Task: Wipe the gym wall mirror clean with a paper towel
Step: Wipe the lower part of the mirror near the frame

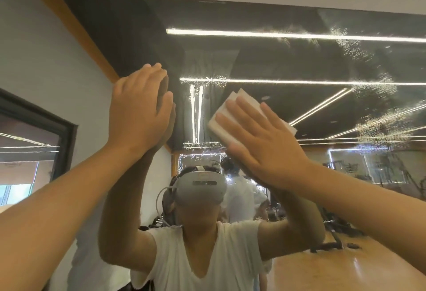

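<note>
right hand (pixel 260 145) flat, fingers straight, pressing folded white paper towel (pixel 221 121) onto droplet-speckled wall mirror (pixel 299 60), left hand (pixel 138 108) open, flat against glass

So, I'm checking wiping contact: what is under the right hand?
A folded white paper towel; the right hand presses it flat, fingers straight, against the gym wall mirror. Its top and left edges show; the part beneath the palm, and the glass behind it, are covered.

A gym: the big wall mirror (pixel 288 60) reflects dark exercise machines (pixel 336 230) low at its right, above a polished wooden floor (pixel 345 270).
</note>
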